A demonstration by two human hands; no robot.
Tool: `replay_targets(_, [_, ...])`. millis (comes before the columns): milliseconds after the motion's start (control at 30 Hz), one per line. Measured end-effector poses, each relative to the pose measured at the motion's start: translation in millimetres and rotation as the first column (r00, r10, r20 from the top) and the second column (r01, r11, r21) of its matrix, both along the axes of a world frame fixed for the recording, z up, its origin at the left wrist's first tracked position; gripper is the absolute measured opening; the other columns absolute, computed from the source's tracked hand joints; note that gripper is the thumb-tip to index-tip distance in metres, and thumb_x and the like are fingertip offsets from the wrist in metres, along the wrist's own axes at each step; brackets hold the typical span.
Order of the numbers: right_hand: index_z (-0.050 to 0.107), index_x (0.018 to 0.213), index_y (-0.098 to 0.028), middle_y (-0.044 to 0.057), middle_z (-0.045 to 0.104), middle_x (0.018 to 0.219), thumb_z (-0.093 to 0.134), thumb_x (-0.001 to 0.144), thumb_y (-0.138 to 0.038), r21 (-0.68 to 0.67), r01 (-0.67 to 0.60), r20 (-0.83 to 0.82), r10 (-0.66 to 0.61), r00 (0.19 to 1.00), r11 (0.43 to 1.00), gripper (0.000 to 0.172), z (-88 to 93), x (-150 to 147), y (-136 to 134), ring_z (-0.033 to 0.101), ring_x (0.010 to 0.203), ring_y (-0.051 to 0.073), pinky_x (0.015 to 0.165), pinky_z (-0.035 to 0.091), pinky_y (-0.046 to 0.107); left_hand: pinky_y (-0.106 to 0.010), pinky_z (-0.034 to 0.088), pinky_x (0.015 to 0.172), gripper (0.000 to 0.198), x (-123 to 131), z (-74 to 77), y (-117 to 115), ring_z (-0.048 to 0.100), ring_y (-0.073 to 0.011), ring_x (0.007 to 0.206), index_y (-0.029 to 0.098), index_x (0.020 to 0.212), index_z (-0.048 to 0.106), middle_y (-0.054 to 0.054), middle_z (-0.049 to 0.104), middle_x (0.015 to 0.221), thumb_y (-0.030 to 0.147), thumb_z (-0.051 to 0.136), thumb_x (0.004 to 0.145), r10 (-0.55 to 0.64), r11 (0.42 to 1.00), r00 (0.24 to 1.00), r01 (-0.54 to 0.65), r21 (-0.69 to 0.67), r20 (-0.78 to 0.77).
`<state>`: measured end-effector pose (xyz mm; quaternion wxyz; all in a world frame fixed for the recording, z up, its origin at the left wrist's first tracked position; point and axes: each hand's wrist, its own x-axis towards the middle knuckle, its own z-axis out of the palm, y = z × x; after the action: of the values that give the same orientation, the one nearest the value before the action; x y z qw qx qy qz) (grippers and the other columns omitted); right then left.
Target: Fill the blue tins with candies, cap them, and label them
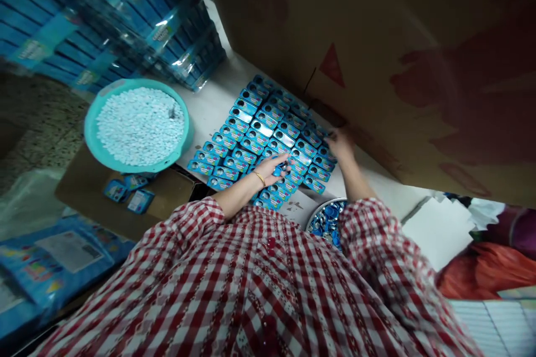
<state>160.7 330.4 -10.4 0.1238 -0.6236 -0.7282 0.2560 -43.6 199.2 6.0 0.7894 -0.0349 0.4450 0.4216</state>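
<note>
I should level the left hand [267, 168], fingers cupping blue pieces [279, 169], and align the right hand [342, 146], grip too blurred to tell, with the blue tins [262, 128]

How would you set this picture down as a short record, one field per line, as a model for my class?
Left hand: palm up above the cases, small blue pieces in its fingers
Right hand: at the right edge of the cases; blurred, so its hold is unclear
Cases: blue, set in slanting rows on a white table
Basin: turquoise, full of white pellets
Bowl: blue pieces inside, partly hidden by the right sleeve
Upper left: blue packs in clear wrap
</note>
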Motion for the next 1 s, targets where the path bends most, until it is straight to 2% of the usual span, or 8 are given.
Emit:
replay_targets(100, [0.069,0.094,-0.019,0.005,0.065,0.085,0.064,0.076,-0.035,0.01,-0.255,-0.218,0.251,0.943,0.967,0.024,18.7,-33.7,-58.2,0.058,0.078,0.017,0.072,0.045,0.029,-0.014,0.032,0.037,0.013,9.8,-1.0,2.2,0.057,-0.0074,0.051,0.013,0.082,0.06,-0.003,0.064,0.07,0.023,0.067,0.077,0.016,1.0,0.997,-0.016,0.001,-0.071])
replay_targets(200, [0.069,0.074,-0.019,0.003,0.062,0.073,0.061,0.078,-0.032,-0.042,-0.322,-0.294,0.297,0.909,0.946,0.016,25.8,-48.9,-88.6,0.057,0.073,0.016,0.069,0.044,0.028,-0.015,0.031,0.037,0.017,17.0,-2.8,-0.8,0.058,-0.0081,0.051,0.013,0.081,0.06,-0.001,0.06,0.064,0.027,0.069,0.076,0.003,1.0,0.993,-0.004,-0.006,-0.12])
replay_targets(333, [0.067,0.071,-0.018,0.001,0.062,0.068,0.063,0.073,-0.038,-0.156,-0.019,-0.491,-0.061,0.869,0.988,0.021,22.5,-16.3,-77.1,0.059,0.068,0.015,0.069,0.048,0.03,-0.015,0.034,0.038,0.023,12.0,-5.1,-5.9,0.059,-0.0087,0.055,0.013,0.087,0.06,-0.004,0.065,0.074,0.031,0.068,0.076,-0.031,1.0,0.993,0.031,0.0,-0.112])
replay_targets(467, [0.064,0.074,-0.017,0.002,0.065,0.069,0.069,0.067,-0.044,-0.493,0.224,-0.629,-0.522,0.576,0.841,0.028,19.1,22.1,-54.7,0.063,0.064,0.015,0.066,0.054,0.031,-0.015,0.034,0.037,0.02,3.2,-4.2,-9.2,0.057,-0.0078,0.052,0.014,0.087,0.058,-0.003,0.064,0.072,0.029,0.067,0.076,0.005,1.0,0.994,-0.002,0.029,-0.109])
replay_targets(567, [0.062,0.068,-0.017,0.005,0.067,0.075,0.07,0.066,-0.044,-0.609,0.193,-0.655,-0.624,0.426,0.77,0.028,13.4,27.1,-50.1,0.064,0.068,0.014,0.065,0.055,0.027,-0.015,0.035,0.037,0.019,1.3,-3.5,-11.8,0.057,-0.008,0.052,0.014,0.086,0.058,-0.002,0.063,0.07,0.028,0.067,0.076,0.003,0.999,0.993,0.001,0.035,-0.116])
replay_targets(667, [0.064,0.075,-0.017,0.001,0.065,0.071,0.074,0.06,-0.032,-0.589,0.168,-0.633,-0.58,0.513,0.791,0.023,4.0,24.3,-49.3,0.062,0.066,0.013,0.065,0.054,0.026,-0.015,0.035,0.038,0.02,1.5,-5.5,-14.3,0.058,-0.0086,0.054,0.015,0.086,0.058,-0.003,0.063,0.071,0.028,0.068,0.075,-0.011,0.999,0.993,0.015,0.034,-0.115])
replay_targets(833, [0.067,0.078,-0.017,0.001,0.065,0.073,0.061,0.066,-0.015,-0.265,0.213,-0.213,-0.272,0.938,0.941,0.013,-1.1,23.0,-36.4,0.061,0.074,0.017,0.073,0.049,0.032,-0.015,0.035,0.038,0.021,3.0,-6.4,-15.8,0.059,-0.0093,0.055,0.014,0.087,0.059,-0.004,0.063,0.073,0.027,0.069,0.074,-0.023,0.998,0.995,0.029,0.056,-0.101])
replay_targets(1000, [0.068,0.088,-0.02,0.01,0.068,0.097,0.06,0.072,-0.012,-0.149,0.0,0.327,0.049,0.944,0.989,0.019,7.4,5.4,-17.7,0.062,0.089,0.025,0.076,0.045,0.034,-0.015,0.035,0.038,0.021,5.0,-2.9,-15.2,0.058,-0.0092,0.055,0.013,0.087,0.059,-0.004,0.062,0.072,0.026,0.069,0.074,-0.029,0.998,0.996,0.034,0.055,-0.083])
